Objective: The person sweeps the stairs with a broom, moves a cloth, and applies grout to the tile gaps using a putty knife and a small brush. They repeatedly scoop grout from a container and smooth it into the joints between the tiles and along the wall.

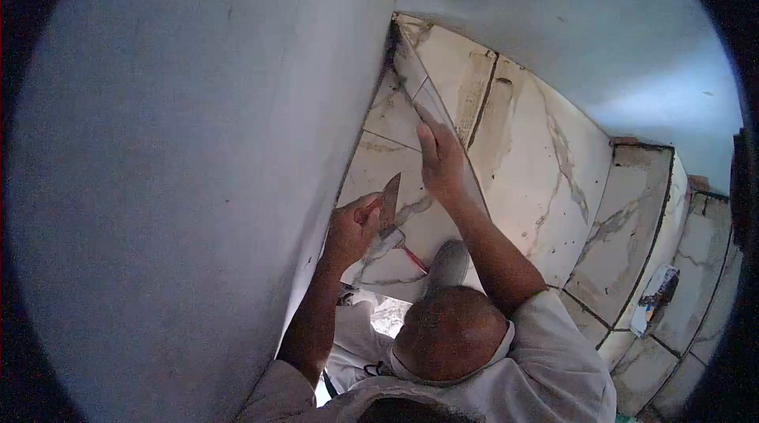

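A big white wall fills one side, and a marbled tile floor meets it in a tight corner. Close to the wall's bottom edge, the left hand is closed around a small trowel. Farther from the wall, the right hand lies flat and open on a tile strip.

Trowel in left hand

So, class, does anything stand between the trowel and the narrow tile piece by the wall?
Nothing visible does. The left hand holds the trowel with its tip raised right beside the narrow tile piece, which the right hand presses flat near the wall. Only bare tile shows between them.
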Demonstrator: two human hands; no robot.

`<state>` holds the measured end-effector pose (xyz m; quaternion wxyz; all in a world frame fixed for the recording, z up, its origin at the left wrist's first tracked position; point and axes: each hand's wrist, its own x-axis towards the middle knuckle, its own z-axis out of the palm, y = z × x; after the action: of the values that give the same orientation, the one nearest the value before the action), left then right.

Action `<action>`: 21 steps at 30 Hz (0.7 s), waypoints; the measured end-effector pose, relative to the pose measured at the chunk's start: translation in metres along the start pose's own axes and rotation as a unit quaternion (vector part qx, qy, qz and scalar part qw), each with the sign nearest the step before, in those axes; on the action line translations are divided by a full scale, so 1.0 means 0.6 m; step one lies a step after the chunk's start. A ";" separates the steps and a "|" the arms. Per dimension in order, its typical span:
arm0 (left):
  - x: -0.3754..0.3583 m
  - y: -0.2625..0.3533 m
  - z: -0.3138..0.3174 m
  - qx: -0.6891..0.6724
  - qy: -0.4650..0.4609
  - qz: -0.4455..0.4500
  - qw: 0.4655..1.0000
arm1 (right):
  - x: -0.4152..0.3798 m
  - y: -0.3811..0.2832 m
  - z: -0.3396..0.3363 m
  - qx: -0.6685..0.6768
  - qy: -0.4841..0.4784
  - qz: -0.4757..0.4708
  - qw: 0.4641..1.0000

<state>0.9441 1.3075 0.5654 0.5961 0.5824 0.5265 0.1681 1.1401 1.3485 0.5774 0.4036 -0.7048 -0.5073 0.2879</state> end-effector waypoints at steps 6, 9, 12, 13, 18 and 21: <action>0.007 -0.056 0.007 -0.018 0.006 0.074 0.997 | 0.149 0.055 0.103 -0.003 0.064 0.040 0.997; 0.014 -0.076 0.011 -0.117 0.000 0.049 0.992 | 0.194 0.061 0.128 0.027 0.105 0.015 0.994; 0.014 -0.072 0.007 -0.145 -0.012 0.020 0.989 | 0.216 0.067 0.146 0.067 0.133 0.007 0.989; 0.010 -0.052 0.002 -0.132 -0.020 0.011 0.991 | 0.218 0.061 0.149 0.101 0.152 0.022 0.983; 0.012 -0.075 0.008 -0.130 -0.028 0.026 0.991 | 0.226 0.047 0.165 0.039 0.187 0.094 0.977; 0.009 -0.070 0.010 -0.176 -0.032 0.009 0.984 | 0.227 0.061 0.179 0.048 0.229 0.096 0.967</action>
<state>0.9339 1.2979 0.5252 0.7041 0.4781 0.4645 0.2446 1.1132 1.5014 0.4919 0.5131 -0.7772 -0.3167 0.1801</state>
